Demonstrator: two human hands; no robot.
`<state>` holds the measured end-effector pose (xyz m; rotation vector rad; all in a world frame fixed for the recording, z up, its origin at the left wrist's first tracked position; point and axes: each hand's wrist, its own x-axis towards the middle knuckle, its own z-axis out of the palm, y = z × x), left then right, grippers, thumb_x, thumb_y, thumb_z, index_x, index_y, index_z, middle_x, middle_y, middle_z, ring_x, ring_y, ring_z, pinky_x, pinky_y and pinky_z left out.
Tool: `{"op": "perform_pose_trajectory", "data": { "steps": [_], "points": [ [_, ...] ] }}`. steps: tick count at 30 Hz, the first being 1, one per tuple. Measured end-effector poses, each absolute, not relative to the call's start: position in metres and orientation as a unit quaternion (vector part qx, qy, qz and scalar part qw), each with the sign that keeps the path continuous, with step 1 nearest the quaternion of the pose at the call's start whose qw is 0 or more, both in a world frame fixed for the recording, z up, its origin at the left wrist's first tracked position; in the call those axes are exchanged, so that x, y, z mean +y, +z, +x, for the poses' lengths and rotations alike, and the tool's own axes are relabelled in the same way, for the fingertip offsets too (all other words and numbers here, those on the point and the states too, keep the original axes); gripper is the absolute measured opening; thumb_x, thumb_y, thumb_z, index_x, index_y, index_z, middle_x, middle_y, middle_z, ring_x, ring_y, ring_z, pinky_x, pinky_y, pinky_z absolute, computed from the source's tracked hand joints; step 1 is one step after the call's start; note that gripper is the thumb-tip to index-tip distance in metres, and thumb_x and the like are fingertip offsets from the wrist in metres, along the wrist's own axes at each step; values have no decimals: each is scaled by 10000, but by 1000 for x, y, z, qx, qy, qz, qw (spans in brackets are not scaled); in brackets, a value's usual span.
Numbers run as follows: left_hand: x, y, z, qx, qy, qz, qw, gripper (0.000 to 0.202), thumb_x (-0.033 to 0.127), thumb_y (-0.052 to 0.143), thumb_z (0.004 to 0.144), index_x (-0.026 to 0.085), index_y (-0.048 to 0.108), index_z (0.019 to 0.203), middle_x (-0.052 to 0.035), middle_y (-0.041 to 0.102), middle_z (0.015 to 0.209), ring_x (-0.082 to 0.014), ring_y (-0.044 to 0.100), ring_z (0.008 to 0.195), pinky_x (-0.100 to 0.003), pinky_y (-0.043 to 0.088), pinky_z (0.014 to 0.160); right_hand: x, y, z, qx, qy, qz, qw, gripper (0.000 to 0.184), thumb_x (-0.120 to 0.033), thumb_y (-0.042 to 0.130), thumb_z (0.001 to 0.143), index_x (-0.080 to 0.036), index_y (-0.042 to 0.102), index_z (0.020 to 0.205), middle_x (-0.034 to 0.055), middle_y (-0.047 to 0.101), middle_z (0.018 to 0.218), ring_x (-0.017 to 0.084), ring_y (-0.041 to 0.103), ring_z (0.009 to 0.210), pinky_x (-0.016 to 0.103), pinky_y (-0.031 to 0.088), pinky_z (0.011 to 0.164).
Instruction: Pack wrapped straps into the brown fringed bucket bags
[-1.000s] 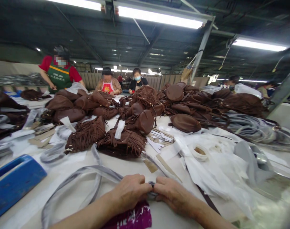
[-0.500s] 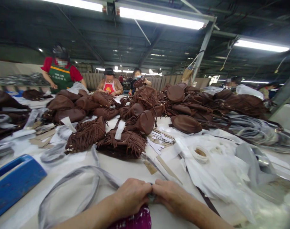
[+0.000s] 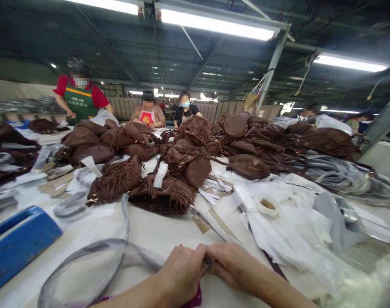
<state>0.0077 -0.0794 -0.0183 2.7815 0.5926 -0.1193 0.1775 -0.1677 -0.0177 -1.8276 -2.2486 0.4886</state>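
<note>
My left hand and my right hand meet low in the middle, knuckles up, both closed. Between their fingertips they pinch a long strip wrapped in translucent greyish plastic. From my left hand the strip runs left in a wide loop on the table. My fingers hide most of the pinched part. Something shiny and purple shows under my left wrist. Just beyond my hands lie a brown fringed bag with a white tag, and some flat card strips.
Brown bags are heaped across the back. A blue tape dispenser stands at the left. White plastic sheets, a tape roll and coiled wrapped strips lie at the right. Several people work beyond the heap.
The wrapped strip's loop has moved left and lower, and less purple shows under my left hand. Another brown bag now lies on the front of the heap; the far co-worker no longer holds one up.
</note>
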Motion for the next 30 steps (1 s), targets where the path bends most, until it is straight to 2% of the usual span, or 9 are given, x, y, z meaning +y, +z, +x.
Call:
{"op": "perform_pose_trajectory", "data": {
  "steps": [4,8,11,14,18,22,25,27,30],
  "points": [
    [-87,-21,4,189,-54,966,166,234,163,484,857,188,467,1089,-74,699,941,-253,668,853,-323,506,729,-172,-24,170,-735,183,-639,135,191,-333,707,795,-207,598,888,2,639,844,178,572,766,256,355,637],
    [-76,1,-8,112,-77,980,143,156,222,484,901,213,483,1056,-56,691,932,-234,668,847,-311,507,737,-175,-27,181,-799,182,-555,143,240,-413,683,830,-188,610,877,13,608,838,168,557,772,252,367,650],
    [-72,7,-4,95,-88,984,125,190,240,484,903,231,490,1093,-41,695,894,-243,674,825,-327,508,740,-174,-21,186,-809,184,-540,143,187,-367,649,865,-193,620,927,16,601,850,169,560,798,251,382,677],
    [-80,-5,10,153,-85,978,113,222,201,430,899,192,485,1114,-86,696,923,-287,673,846,-391,508,752,-170,-15,178,-774,176,-599,107,104,-229,612,868,-189,621,963,37,617,889,190,579,830,268,394,697],
    [-94,-22,21,281,-47,945,160,233,145,381,888,161,464,1106,-107,700,946,-301,670,881,-409,499,756,-168,-23,161,-681,146,-710,97,182,-83,480,842,-166,594,957,71,647,897,219,593,817,308,399,701],
    [-81,-16,3,206,-17,965,164,149,194,465,889,221,492,1033,-48,700,929,-257,671,848,-314,481,698,-172,-31,167,-736,172,-635,162,151,-76,480,832,-174,581,886,45,610,867,186,567,829,271,390,702],
    [-57,-5,-13,86,-17,990,112,122,216,530,880,256,523,995,-2,686,851,-213,664,768,-260,457,659,-168,-23,180,-801,174,-559,127,203,-77,453,864,-191,611,919,30,585,850,165,548,799,252,373,670],
    [-49,-5,-15,33,-20,996,80,77,214,522,890,248,534,958,-3,678,840,-200,657,746,-258,460,664,-163,-14,184,-818,179,-538,98,230,-84,454,875,-210,624,964,22,591,858,154,547,783,242,368,659],
    [-57,-17,-6,89,-29,993,72,98,146,491,871,201,518,948,-46,680,880,-231,656,794,-314,492,711,-160,-4,175,-791,194,-577,65,187,-136,539,841,-206,620,995,36,637,904,175,579,815,252,381,672]
  ]
}}
